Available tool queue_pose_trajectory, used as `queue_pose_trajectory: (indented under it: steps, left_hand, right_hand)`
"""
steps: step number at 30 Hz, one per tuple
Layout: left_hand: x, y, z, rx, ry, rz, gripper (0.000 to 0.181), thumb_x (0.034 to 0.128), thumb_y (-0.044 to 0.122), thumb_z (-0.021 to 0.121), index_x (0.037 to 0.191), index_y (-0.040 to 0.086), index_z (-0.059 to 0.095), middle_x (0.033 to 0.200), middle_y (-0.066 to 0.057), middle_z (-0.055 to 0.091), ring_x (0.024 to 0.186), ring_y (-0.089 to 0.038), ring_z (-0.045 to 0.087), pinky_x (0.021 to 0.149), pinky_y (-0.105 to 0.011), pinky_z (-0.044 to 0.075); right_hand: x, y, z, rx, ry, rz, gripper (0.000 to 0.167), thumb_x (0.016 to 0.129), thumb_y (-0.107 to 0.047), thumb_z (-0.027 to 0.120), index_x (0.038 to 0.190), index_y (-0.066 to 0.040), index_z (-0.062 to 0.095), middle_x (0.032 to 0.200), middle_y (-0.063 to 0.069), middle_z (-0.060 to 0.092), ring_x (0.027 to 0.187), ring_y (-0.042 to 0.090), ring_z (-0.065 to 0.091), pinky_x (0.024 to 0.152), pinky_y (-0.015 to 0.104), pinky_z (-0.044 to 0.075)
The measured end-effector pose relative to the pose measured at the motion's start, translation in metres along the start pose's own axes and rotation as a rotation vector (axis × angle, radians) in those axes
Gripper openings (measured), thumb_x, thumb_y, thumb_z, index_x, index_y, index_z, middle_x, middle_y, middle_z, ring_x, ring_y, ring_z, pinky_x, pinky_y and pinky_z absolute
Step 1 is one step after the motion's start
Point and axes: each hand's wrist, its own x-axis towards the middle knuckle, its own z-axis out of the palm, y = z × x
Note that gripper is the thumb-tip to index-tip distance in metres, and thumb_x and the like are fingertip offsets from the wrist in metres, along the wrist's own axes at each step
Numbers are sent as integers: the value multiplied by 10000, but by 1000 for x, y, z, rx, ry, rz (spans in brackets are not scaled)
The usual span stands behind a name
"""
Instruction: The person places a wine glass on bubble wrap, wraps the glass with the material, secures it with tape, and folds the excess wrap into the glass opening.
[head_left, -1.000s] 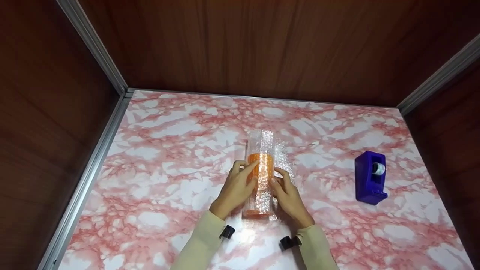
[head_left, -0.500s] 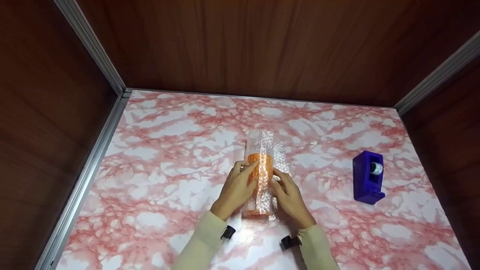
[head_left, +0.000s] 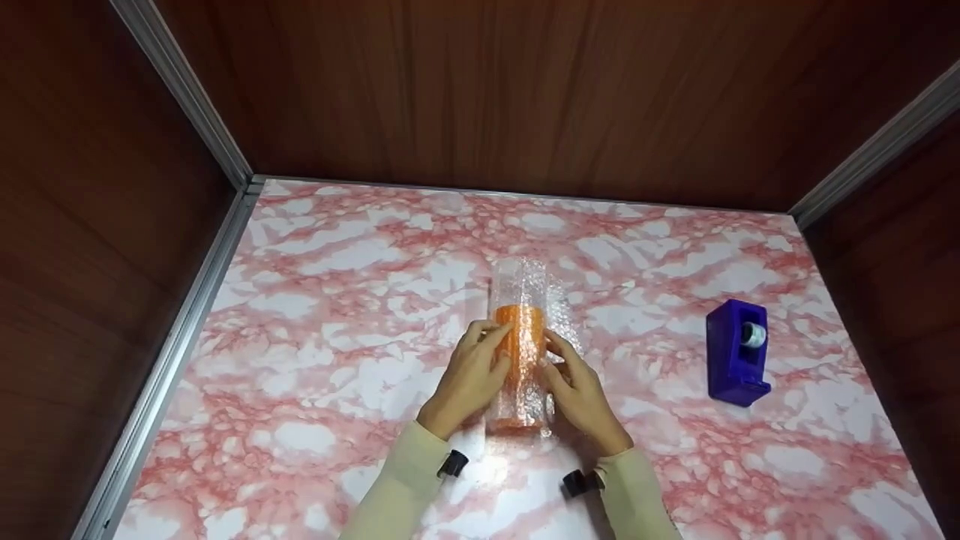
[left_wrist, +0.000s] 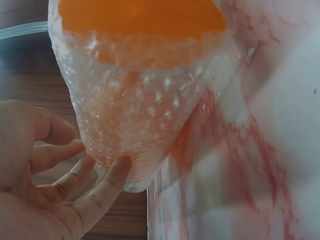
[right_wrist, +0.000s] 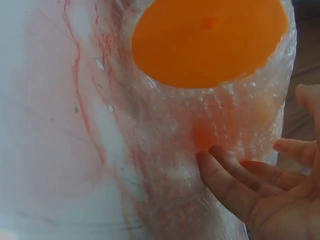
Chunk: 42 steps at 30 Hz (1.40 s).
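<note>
An orange cylinder (head_left: pixel 531 326) lies lengthwise on the table, rolled in clear bubble wrap (head_left: pixel 517 279) that extends past its far end. A loose flap of wrap lies flat along its right side. My left hand (head_left: pixel 471 376) holds the roll from the left, thumb and forefinger over its upper side. From the right, my right hand (head_left: pixel 579 391) holds it, fingers curved against the wrap. Both wrist views show the cylinder's flat orange end (left_wrist: pixel 142 20) uncovered. Fingertips of the left hand (left_wrist: pixel 47 187) and right hand (right_wrist: pixel 277 197) touch the wrapped side.
A purple tape dispenser (head_left: pixel 731 352) with a tape roll stands to the right on the red-and-white marbled table (head_left: pixel 337 315). Brown wood-grain panels (head_left: pixel 525 97) with metal edging enclose the back and both sides. Dark wrist cameras (head_left: pixel 453 463) sit on the sleeves.
The roll stays in nearly the same spot with both hands around it. The right hand's fingers have shifted slightly toward the far end. The whole head view has drifted a little.
</note>
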Motion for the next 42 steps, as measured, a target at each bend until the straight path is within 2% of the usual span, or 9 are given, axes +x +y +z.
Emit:
queue_pose_trajectory:
  steps: [9, 14, 19, 22, 25, 28, 32, 37, 42]
  left_hand:
    - [-2, -4, 0, -115, 1, -29, 463, 954, 30, 577, 1415, -1, 545, 1390, -167, 526, 889, -141, 604, 799, -244, 529]
    - [-1, -7, -2, -95, -19, -4, 432, 942, 18, 612, 1369, -33, 578, 1417, -153, 530, 1005, -209, 605, 891, -308, 513]
    - [0, -9, -3, -55, -28, 12, 428, 942, 63, 652, 1359, -17, 598, 1421, -116, 534, 1199, -243, 558, 1031, -372, 436]
    - [0, -10, -3, -68, -31, 6, 429, 945, 67, 652, 1362, -13, 597, 1424, -105, 527, 1005, -164, 616, 894, -310, 502]
    - [0, -10, -3, -73, -29, 0, 425, 952, 71, 648, 1366, -10, 595, 1428, -99, 521, 764, -108, 562, 730, -267, 500]
    - [-1, -10, -2, -70, -23, -4, 420, 959, 76, 647, 1366, -9, 594, 1427, -100, 518, 824, -126, 584, 764, -278, 497]
    - [-2, -9, -1, -62, -5, -2, 418, 956, 75, 652, 1362, -9, 596, 1411, -114, 524, 1049, -199, 605, 891, -330, 499]
    - [-2, -9, 0, -65, 15, 1, 422, 944, 60, 659, 1356, -10, 596, 1398, -126, 523, 963, -204, 613, 880, -326, 506]
    - [-3, -9, 1, -60, 17, -1, 427, 948, 56, 653, 1364, -13, 586, 1399, -132, 515, 903, -179, 607, 878, -302, 506]
  right_hand:
    - [-1, 10, 3, 32, -5, 67, 493, 1051, -72, 499, 1528, -48, 377, 1407, 265, 512, 1145, 387, 617, 885, 470, 543]
    - [0, 32, 8, 65, -11, 78, 513, 1060, -107, 496, 1546, -79, 334, 1436, 269, 480, 1187, 410, 586, 861, 444, 558]
    - [-1, 36, 9, 98, -24, 102, 511, 1067, -166, 498, 1550, -136, 334, 1452, 246, 476, 1177, 374, 601, 836, 387, 570]
    - [-1, 36, 8, 108, -25, 117, 498, 1074, -236, 487, 1548, -175, 345, 1452, 216, 491, 1133, 334, 636, 835, 376, 570]
    - [0, 36, 7, 131, -32, 143, 493, 1076, -316, 464, 1547, -221, 349, 1461, 191, 491, 1080, 307, 665, 829, 378, 572]
    - [0, 37, 6, 140, -39, 169, 501, 1071, -376, 450, 1548, -260, 348, 1473, 170, 483, 1065, 291, 673, 832, 383, 572]
    - [1, 38, 5, 108, -46, 175, 522, 1064, -414, 446, 1558, -281, 340, 1479, 173, 476, 1100, 300, 655, 842, 396, 568]
    - [2, 39, 6, 49, -47, 144, 524, 1071, -375, 452, 1573, -284, 336, 1473, 163, 486, 1087, 286, 650, 821, 382, 572]
    - [3, 37, 6, -104, 2, 23, 484, 1076, -208, 478, 1546, -127, 398, 1431, 190, 450, 871, 214, 622, 721, 340, 568]
